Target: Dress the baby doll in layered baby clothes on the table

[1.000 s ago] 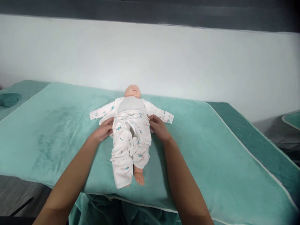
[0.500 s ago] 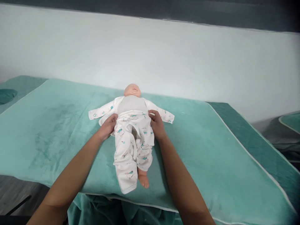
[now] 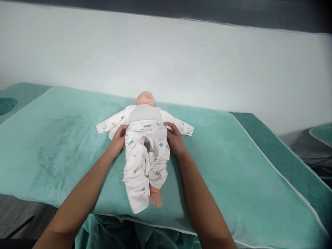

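Observation:
A baby doll [image 3: 145,98] lies on its back, head away from me, in a white printed long-sleeved top [image 3: 109,123] whose front is spread to the sides. White printed baby pants [image 3: 136,166] with an open crotch cover its hips and legs, with the waistband over the grey torso. One bare foot [image 3: 156,199] shows below the right-hand cuff; the other is hidden in its pant leg. My left hand [image 3: 118,141] is closed on the pants at the left of the waist. Opposite it, my right hand [image 3: 176,139] grips the right side, its fingertips partly hidden.
Beneath the doll is a bed with a green plush cover [image 3: 223,166], edged in pale piping. A white wall [image 3: 166,58] rises behind it. Dark green fabric [image 3: 109,231] hangs at the near edge, and grey floor [image 3: 18,211] shows at lower left.
The doll and pants appear slightly farther left in view. Both hands stay at the waist sides, with the fingers shifting slightly against the cloth.

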The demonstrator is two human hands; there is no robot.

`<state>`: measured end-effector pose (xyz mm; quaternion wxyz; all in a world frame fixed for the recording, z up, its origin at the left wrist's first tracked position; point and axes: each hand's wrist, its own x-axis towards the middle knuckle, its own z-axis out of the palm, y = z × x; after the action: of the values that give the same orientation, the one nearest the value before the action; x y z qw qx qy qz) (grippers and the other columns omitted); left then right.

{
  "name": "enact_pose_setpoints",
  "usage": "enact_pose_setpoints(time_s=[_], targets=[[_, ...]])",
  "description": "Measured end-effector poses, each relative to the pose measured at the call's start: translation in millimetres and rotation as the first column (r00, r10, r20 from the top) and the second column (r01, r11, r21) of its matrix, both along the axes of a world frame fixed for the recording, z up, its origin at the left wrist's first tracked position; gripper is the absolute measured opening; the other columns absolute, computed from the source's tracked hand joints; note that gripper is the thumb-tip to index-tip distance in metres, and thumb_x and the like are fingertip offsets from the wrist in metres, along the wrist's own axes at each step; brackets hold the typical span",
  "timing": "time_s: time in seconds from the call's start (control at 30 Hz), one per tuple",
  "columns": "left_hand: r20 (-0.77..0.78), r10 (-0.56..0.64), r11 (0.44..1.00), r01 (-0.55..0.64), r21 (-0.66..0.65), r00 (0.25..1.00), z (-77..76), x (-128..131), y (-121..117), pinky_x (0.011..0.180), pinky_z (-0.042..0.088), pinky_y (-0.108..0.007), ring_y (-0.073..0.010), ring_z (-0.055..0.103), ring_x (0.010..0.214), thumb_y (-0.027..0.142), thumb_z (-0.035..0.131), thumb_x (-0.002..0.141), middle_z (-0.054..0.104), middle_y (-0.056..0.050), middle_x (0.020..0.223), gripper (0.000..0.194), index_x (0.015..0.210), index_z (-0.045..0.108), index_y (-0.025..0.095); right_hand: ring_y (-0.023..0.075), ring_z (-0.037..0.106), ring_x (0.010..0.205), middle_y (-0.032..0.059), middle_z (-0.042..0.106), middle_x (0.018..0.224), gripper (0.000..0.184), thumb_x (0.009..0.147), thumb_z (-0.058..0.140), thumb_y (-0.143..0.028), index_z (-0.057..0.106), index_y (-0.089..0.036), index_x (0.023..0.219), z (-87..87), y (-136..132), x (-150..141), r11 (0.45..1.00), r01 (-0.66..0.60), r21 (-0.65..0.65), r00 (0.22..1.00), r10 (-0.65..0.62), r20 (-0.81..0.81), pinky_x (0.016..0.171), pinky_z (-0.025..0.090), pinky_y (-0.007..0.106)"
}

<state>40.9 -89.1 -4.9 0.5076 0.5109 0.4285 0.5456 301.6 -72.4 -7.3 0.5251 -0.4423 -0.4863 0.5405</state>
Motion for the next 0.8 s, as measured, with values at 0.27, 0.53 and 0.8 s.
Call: enact_pose_setpoints(time_s=[0.27, 0.53, 0.8], targets=[[-0.1, 0.091, 0.992, -0.081, 0.096, 0.991, -0.6, 1.8, 3.4, 0.092, 0.044, -0.031, -0.0185, 0.057, 0.099, 0.028, 0.073, 0.074, 0.065, -0.002, 0.107, 0.023, 0.086, 0.055, 0.022, 0.018, 0.06, 0.077, -0.0015, 0.07, 0.087, 0.027, 0.079, 0.07, -0.05, 0.067, -0.027, 0.093, -7.3, 12.2, -2.0, 0.999, 0.039, 0.031, 0.999, -0.04, 0.037, 0.068, 0.047, 0.029], [-0.019, 0.155, 0.987, -0.155, -0.031, 0.988, -4.0, 0.0, 11.6, 0.069, 0.045, -0.027, -0.0148, 0.057, 0.077, 0.023, 0.07, 0.074, 0.064, 0.001, 0.087, 0.022, 0.092, 0.057, 0.022, 0.0182, 0.058, 0.072, -0.0003, 0.065, 0.078, 0.031, 0.075, 0.073, -0.05, 0.063, -0.022, 0.084, -9.6, 18.7, -4.2, 1.0, 0.003, -0.029, 1.0, -0.004, -0.009, 0.066, 0.046, 0.031], [-0.225, 0.219, 0.949, -0.153, 0.276, 0.949, 1.8, -5.5, 6.9, 0.103, 0.045, -0.035, -0.022, 0.06, 0.116, 0.031, 0.062, 0.089, 0.067, -0.006, 0.12, 0.022, 0.108, 0.07, 0.024, 0.0206, 0.059, 0.101, 0.003, 0.065, 0.105, 0.016, 0.087, 0.062, -0.039, 0.066, -0.027, 0.098, -3.9, 15.9, -7.0, 0.897, 0.136, 0.421, 0.932, -0.26, 0.251, 0.09, 0.048, 0.033]])
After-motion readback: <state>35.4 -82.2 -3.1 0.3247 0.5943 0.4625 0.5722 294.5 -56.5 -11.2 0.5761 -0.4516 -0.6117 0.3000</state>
